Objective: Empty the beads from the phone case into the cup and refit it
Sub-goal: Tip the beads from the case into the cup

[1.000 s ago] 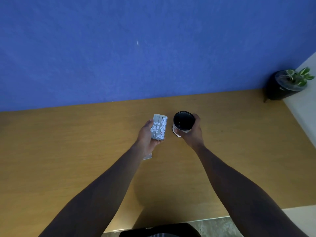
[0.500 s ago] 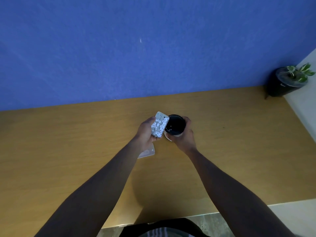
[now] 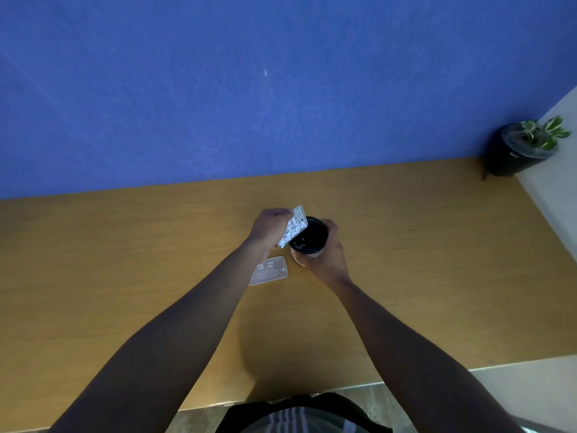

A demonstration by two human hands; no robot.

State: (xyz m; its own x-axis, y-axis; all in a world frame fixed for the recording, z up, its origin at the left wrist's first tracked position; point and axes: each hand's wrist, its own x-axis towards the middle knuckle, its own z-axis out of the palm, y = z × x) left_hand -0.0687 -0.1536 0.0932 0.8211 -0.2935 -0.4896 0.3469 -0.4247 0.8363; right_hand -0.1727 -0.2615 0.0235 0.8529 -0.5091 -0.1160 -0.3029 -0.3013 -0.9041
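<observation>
At the bottom centre of the frame, part of the person's torso shows in a dark garment over a striped one (image 3: 299, 415). Both bare forearms rise from the lower corners toward the middle of the wooden table (image 3: 125, 260).

Just left of centre, a clear flat piece (image 3: 269, 270) lies on the table surface, partly covered by the left forearm; whether it is a phone or a second case part cannot be told.

Above it, the left hand (image 3: 268, 228) grips the phone case (image 3: 293, 228) with fingers curled round its far long edge. The case is tilted steeply, its lower corner over the left side of the cup's mouth. White beads (image 3: 292, 231) fill most of the case's inner face, gathered toward the low end.

Just right of the case, the right hand (image 3: 327, 254) is wrapped round the cup (image 3: 309, 237) from the right and near side. The cup has a dark interior and a pale outer wall. A few pale specks show inside it, likely beads.

Beyond the table, a blue wall (image 3: 249, 89) fills the upper frame. At the far right, a potted plant (image 3: 524, 148) in a dark pot stands at the table's end, beside a pale surface.
</observation>
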